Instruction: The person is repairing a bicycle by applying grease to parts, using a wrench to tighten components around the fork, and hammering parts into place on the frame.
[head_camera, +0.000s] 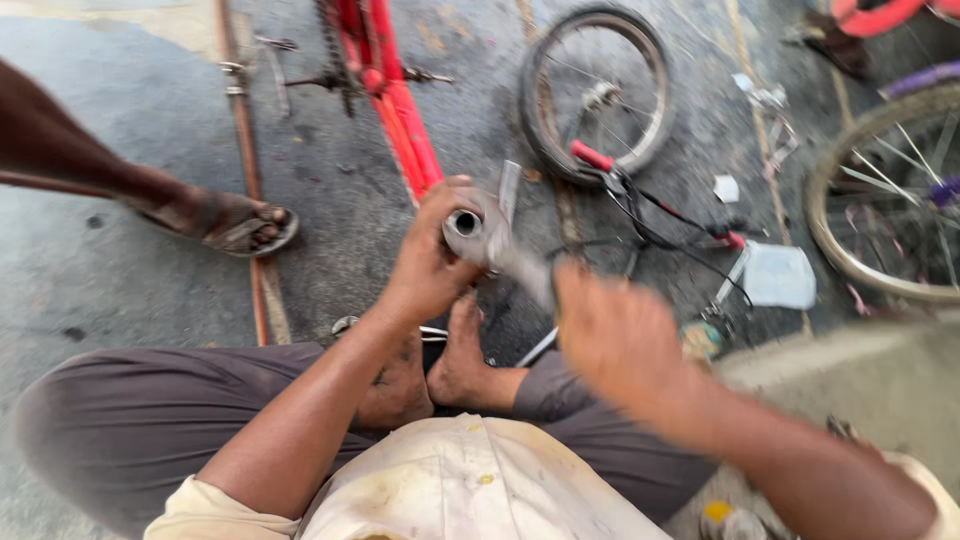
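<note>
My left hand (430, 255) is closed around a short grey metal tube (466, 226) whose open round end faces up at me. A flat metal tool (508, 192) sticks up just behind the tube. My right hand (612, 335) is blurred with motion and sits right of the tube, wrapped around the lower part of the same grey metal piece. Both hands hover above my crossed legs and bare feet (462, 362) on the ground.
A red bicycle frame (400, 110) lies on the grey floor ahead. A small wheel (598, 92) and handlebar with red grips (640, 195) lie to the right, a larger wheel (885, 200) at far right. Another person's sandalled foot (225, 222) stands at left.
</note>
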